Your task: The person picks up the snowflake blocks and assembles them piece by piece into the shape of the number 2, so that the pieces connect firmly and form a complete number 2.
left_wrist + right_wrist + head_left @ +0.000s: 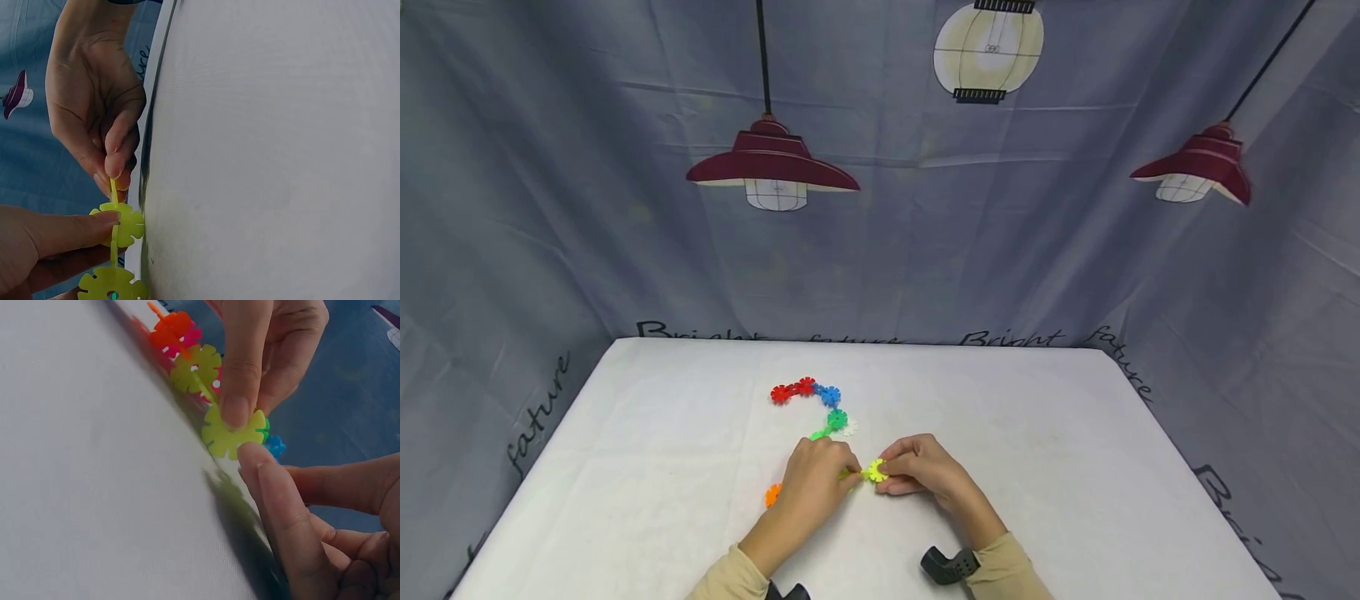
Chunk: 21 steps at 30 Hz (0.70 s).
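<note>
My left hand [820, 479] pinches a yellow notched snowflake disc [129, 226] between thumb and fingers. More discs of a chain join onto it: another yellow disc [115, 287], an orange disc [172, 326] and pink ones. Across from it, my right hand [928, 468] pinches a second yellow snowflake disc [877, 471] at its edge. In the left wrist view this disc stands edge-on, its slot side against the rim of the left hand's disc. The right hand's fingertips [253, 453] are right beside that joint.
Beyond the left hand, red discs [780, 394], blue discs [831, 396] and green discs [837, 418] form a linked curve on the white table [1037, 433]. A white disc [850, 428] lies by the green. A grey printed curtain [880, 250] stands behind.
</note>
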Each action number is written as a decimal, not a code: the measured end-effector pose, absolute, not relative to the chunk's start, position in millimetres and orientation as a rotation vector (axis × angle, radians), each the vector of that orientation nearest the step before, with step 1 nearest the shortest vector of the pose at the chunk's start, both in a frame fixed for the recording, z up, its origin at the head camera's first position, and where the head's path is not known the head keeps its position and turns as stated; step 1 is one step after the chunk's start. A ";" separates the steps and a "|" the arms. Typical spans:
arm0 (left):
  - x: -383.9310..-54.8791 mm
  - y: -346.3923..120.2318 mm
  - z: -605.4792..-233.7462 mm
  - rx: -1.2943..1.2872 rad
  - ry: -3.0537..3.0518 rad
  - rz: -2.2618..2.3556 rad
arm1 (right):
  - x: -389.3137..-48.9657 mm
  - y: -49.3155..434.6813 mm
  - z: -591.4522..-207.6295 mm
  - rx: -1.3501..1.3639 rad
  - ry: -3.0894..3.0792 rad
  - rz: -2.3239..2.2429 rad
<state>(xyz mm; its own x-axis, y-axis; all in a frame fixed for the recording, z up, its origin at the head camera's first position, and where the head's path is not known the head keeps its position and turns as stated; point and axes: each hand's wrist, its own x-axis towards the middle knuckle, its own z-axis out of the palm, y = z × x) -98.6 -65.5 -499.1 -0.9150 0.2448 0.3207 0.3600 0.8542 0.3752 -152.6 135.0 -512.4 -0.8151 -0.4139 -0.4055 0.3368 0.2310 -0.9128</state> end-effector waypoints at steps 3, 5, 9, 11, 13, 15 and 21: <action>-98.0 -65.8 -499.1 -0.456 -2.760 -0.647 | -152.1 133.5 -512.3 -0.067 1.922 -1.644; -98.0 -65.9 -499.4 -0.452 -2.756 -0.651 | -151.9 132.6 -512.2 -0.072 1.921 -1.640; -98.5 -66.0 -500.3 -0.454 -2.768 -0.653 | -151.5 131.2 -513.0 -0.082 1.910 -1.638; -99.0 -65.5 -500.4 -0.452 -2.782 -0.658 | -151.0 131.2 -513.6 -0.074 1.908 -1.643; -99.6 -64.6 -500.6 -0.456 -2.794 -0.665 | -150.6 131.4 -513.6 -0.067 1.905 -1.647; -100.0 -63.8 -500.5 -0.452 -2.802 -0.666 | -150.2 131.4 -513.7 -0.071 1.903 -1.644; -99.9 -62.2 -500.6 -0.447 -2.798 -0.677 | -148.9 129.1 -513.6 -0.073 1.907 -1.647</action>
